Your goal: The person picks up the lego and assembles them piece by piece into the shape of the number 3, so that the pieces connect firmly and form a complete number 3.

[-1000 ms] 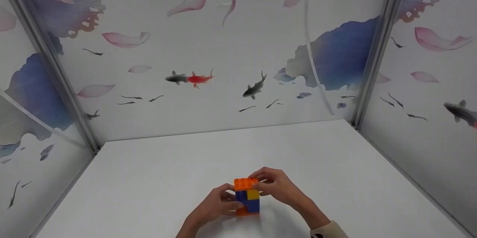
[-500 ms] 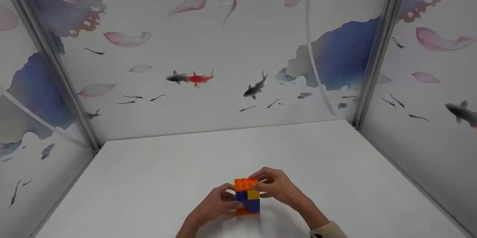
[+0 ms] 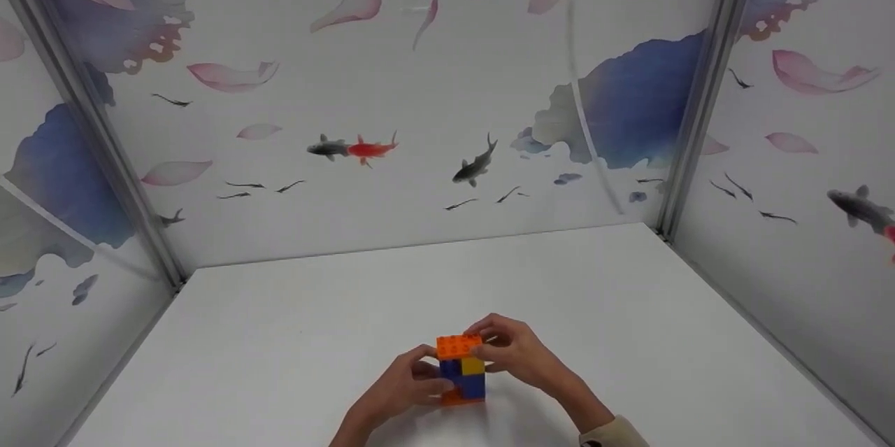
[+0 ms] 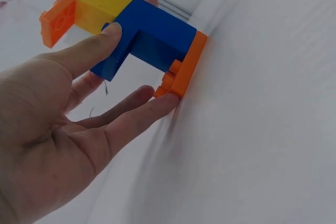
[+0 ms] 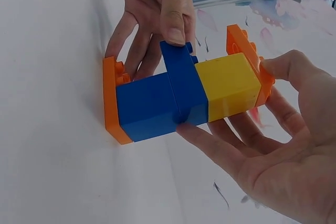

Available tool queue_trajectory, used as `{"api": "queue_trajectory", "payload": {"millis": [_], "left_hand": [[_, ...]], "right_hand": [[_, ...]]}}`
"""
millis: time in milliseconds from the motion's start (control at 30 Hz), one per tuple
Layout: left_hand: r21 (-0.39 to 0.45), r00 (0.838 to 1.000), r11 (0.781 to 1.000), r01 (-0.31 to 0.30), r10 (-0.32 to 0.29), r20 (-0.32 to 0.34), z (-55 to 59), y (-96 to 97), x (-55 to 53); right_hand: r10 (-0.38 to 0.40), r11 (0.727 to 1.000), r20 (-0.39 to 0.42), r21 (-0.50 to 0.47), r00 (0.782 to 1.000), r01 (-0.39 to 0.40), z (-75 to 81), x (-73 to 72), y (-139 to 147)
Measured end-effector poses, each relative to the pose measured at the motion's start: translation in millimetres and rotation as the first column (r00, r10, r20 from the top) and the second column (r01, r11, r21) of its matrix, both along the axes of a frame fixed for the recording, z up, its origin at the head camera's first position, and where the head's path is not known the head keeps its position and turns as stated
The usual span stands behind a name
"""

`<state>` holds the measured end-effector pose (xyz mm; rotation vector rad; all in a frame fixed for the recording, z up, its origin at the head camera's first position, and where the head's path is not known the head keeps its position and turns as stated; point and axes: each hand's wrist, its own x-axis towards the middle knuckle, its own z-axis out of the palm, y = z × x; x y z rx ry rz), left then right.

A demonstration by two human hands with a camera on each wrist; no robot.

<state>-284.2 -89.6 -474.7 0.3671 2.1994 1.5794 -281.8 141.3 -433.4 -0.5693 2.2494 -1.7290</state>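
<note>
A stack of toy building blocks (image 3: 473, 385) stands upright on the white table between my hands. It has an orange base plate (image 5: 110, 103), a blue block (image 4: 165, 24), a second blue block jutting to the left, a yellow block (image 5: 228, 85) and an orange top plate (image 3: 458, 345). My left hand (image 3: 400, 385) holds the stack's left side, thumb on the jutting blue block and a fingertip at the base plate. From the right, my right hand (image 3: 521, 352) grips the upper part, its thumb on the orange top plate and a fingertip against the blue block.
White table surface (image 3: 314, 321) surrounds the stack. A back wall (image 3: 419, 83) and side walls printed with fish, petals and leaves enclose the table, with metal posts (image 3: 706, 97) at the corners.
Both hands keep their hold and the stack stays in place. Only the head view has shifted very slightly.
</note>
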Motion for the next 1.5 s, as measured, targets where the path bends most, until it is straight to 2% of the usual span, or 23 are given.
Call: {"api": "queue_trajectory", "payload": {"millis": [267,567,833,1033,1233,1367,1500], "left_hand": [[0.010,0.999,0.999,-0.032,0.032,-0.008,-0.8,3.6,0.8],[0.033,0.997,0.997,-0.068,0.069,-0.025,-0.5,6.4,-1.2],[0.072,0.996,0.994,-0.085,0.087,-0.025,2.4,5.9,-0.3],[0.153,0.996,0.985,-0.084,0.089,-0.024,3.2,6.1,-0.8],[0.175,0.992,0.978,-0.114,0.122,-0.031,1.9,5.7,-1.3],[0.179,0.989,0.974,-0.141,0.146,-0.014,1.3,7.2,-1.1],[0.167,0.979,0.967,-0.195,0.201,-0.020,1.4,11.2,-0.4]], "right_hand": [[0.000,1.000,0.002,0.002,1.000,0.000,-1.1,-2.3,4],[-0.009,1.000,-0.054,0.012,0.999,0.010,-2.4,-5.6,6],[-0.010,0.999,-0.096,0.051,0.995,0.015,-11.9,-10.2,7],[-0.011,0.996,-0.040,0.087,0.999,0.014,-20.8,-13.4,11],[0.004,0.995,0.030,0.102,1.000,-0.007,-27.7,-15.5,6],[-0.029,0.996,0.047,0.082,0.998,0.026,-30.1,-16.3,3],[-0.077,0.997,0.077,0.019,0.994,0.076,-31.1,-17.1,3]]}}
